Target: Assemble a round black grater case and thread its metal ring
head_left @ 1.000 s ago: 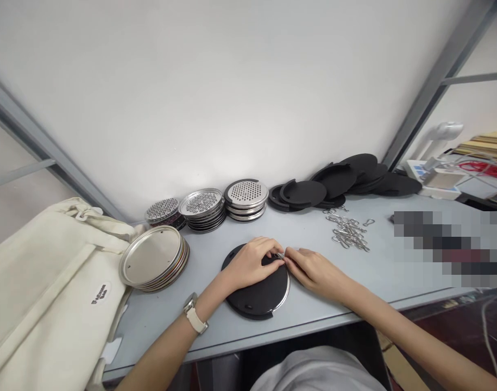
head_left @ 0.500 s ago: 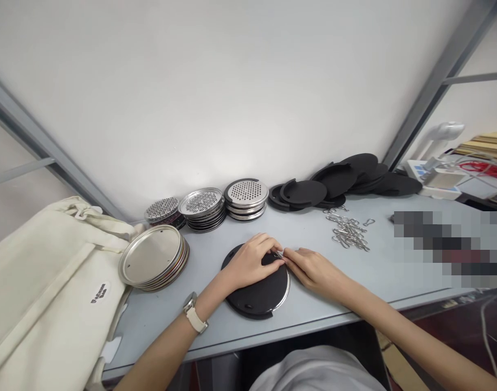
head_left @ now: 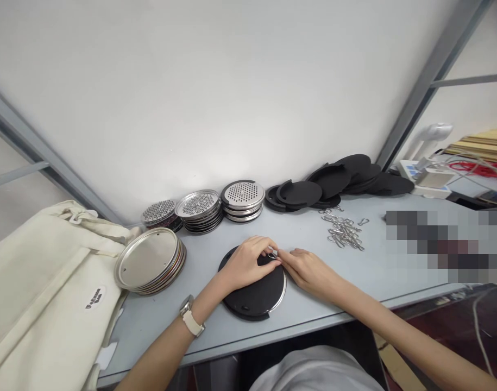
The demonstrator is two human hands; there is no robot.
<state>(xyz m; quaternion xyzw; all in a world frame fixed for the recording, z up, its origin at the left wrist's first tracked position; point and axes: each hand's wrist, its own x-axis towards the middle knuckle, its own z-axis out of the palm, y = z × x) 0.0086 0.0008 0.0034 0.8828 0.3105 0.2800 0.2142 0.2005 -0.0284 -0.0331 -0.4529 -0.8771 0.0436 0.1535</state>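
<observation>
A round black disc-shaped cover (head_left: 252, 301) lies flat near the table's front edge, with a silver metal rim showing along its right side. My left hand (head_left: 250, 263), wearing a watch on the wrist, rests over the cover. Its thumb and fingers pinch a small metal carabiner clip (head_left: 273, 255) at the cover's upper right edge. From the right, my right hand (head_left: 309, 274) closes its fingertips on the same clip. Fingers hide most of the clip, and I cannot tell whether it passes through the cover.
Behind stand stacks of round grater plates (head_left: 197, 206) and perforated discs (head_left: 243, 195). Plain metal discs (head_left: 148, 260) are stacked at left beside a cream bag (head_left: 40, 293). Black covers (head_left: 333, 179) are piled at back right, with loose carabiner clips (head_left: 345, 233) before them.
The view has shifted slightly. Both hands stay at the cover's upper edge, fingertips together, and the clip between them shows at a slightly different angle.
</observation>
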